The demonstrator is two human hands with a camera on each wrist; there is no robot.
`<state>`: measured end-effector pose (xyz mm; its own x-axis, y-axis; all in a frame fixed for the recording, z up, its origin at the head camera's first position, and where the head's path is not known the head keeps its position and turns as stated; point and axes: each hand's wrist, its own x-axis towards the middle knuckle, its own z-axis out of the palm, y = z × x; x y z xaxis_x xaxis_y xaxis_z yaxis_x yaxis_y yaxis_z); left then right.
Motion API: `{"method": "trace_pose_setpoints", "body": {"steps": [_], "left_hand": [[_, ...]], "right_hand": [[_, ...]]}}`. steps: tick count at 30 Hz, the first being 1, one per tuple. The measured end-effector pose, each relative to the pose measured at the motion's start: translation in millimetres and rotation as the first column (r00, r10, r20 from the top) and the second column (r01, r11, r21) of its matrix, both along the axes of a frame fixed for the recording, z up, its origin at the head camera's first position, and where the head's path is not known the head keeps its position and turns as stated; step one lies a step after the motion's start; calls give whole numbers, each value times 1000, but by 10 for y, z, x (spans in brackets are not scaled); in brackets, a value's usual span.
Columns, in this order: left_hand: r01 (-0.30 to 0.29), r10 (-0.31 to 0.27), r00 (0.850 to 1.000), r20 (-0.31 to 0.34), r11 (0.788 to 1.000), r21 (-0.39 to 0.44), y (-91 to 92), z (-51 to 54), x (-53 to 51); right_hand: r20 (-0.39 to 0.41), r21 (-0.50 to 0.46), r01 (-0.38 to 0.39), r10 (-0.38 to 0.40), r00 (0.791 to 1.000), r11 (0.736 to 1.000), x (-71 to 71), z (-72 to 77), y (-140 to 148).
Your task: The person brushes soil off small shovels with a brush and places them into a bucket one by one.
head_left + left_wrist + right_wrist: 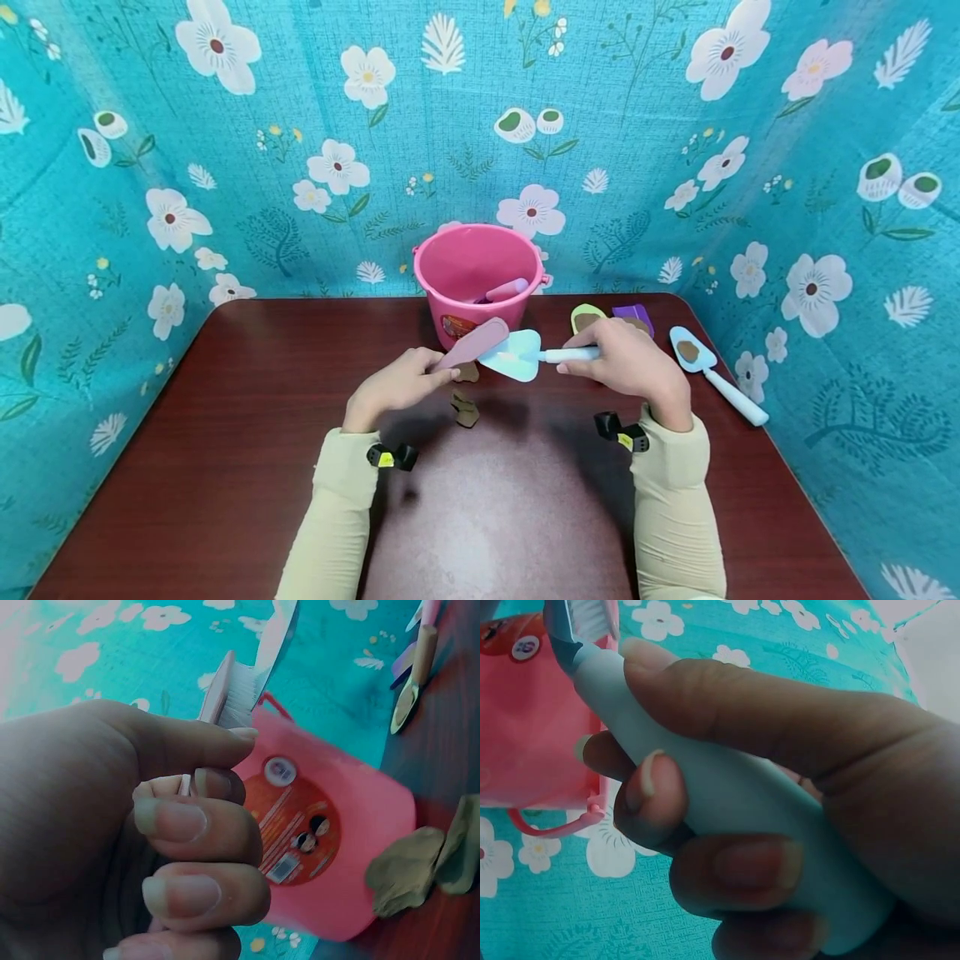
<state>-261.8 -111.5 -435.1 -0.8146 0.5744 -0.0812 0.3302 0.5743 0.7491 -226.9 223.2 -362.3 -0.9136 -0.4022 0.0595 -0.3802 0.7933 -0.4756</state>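
Observation:
My left hand (pixel 401 383) grips a pink brush (pixel 476 342) with white bristles, which show in the left wrist view. In my right hand (pixel 626 354) is a light blue toy trowel (pixel 517 357), its handle (pixel 720 787) wrapped by thumb and fingers. The trowel's blade points left, and the brush head meets or overlaps its left end, bristles facing the blade. Both tools are held above the table, in front of a pink bucket (pixel 487 312). Beneath them lie brown clay-like pieces (pixel 465 412).
Inside the bucket a pink and lilac handle (pixel 506 290) shows. At the right lie a green tool (pixel 581 314), a purple tool (pixel 637 315) and another light blue trowel (pixel 727 387), each with a brown patch. Floral cloth (pixel 292 125) surrounds the dark table (pixel 225 467).

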Motion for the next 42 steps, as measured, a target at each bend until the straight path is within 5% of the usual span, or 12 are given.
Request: {"method": "trace_pose_setpoints", "body": {"steps": [10, 18, 25, 28, 42], "left_hand": [[-62, 62, 998, 18, 998, 30, -123, 33, -4], [35, -49, 995, 92, 989, 145, 16, 9, 18], [128, -138, 988, 65, 983, 135, 279, -50, 50], [152, -170, 980, 102, 976, 158, 358, -66, 71], [171, -176, 982, 65, 983, 72, 326, -85, 42]], "right_hand": [[7, -15, 6, -6, 1000, 1000, 2, 8, 20], [-3, -17, 0, 0, 1000, 1000, -39, -52, -10], [3, 7, -2, 2, 1000, 1000, -38, -36, -89], [5, 25, -2, 2, 1000, 1000, -34, -29, -100], [4, 30, -36, 36, 999, 999, -11, -20, -86]]}}
